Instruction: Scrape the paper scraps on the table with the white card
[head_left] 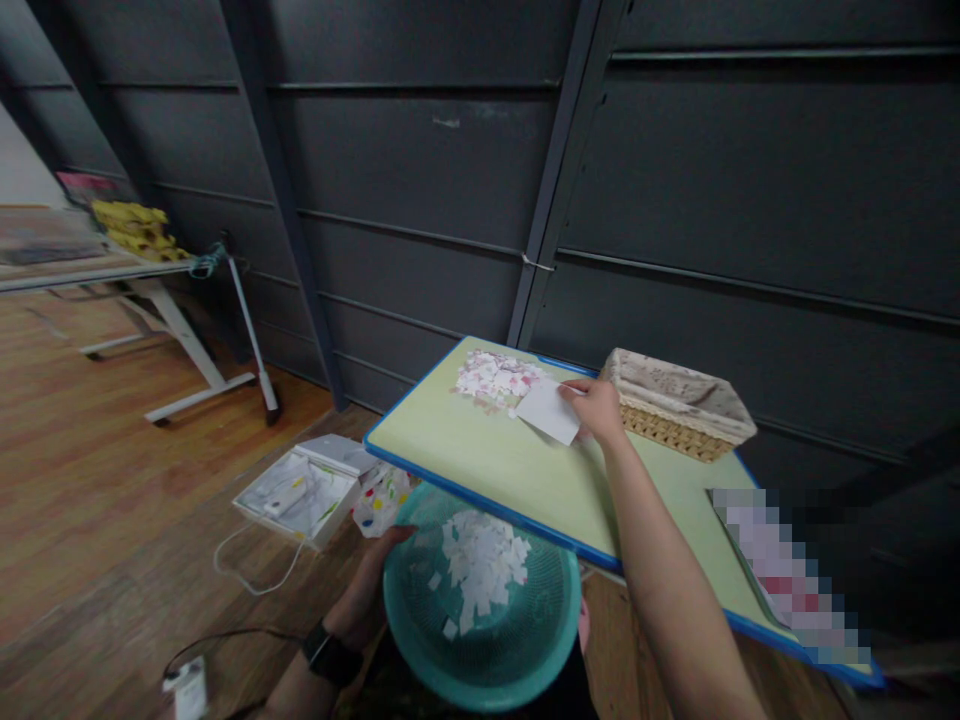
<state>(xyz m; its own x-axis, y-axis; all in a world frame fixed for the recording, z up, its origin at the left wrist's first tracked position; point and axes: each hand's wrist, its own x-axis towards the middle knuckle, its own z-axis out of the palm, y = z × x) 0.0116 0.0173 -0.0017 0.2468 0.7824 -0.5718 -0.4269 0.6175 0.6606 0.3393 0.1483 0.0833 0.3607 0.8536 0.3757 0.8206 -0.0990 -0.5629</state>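
Note:
My right hand (596,405) pinches a white sheet of paper (551,412) by its edge, over the pale green table (465,455) with a blue rim. Just left of the sheet lies a heap of small torn paper pieces (491,378), some pinkish; the sheet partly covers it. My left hand (375,570) grips the rim of a teal plastic colander (547,655) below the table's near edge. White paper scraps (484,565) are piled inside the colander. Most of the left fingers show only in part at the rim.
A cloth-lined wicker basket (675,425) stands at the table's far right. A blurred-out flat item (780,580) lies at the right end. On the floor sit an open white box (300,495) and a spotted plastic bag (381,500). A dark panelled wall (420,160) rises behind.

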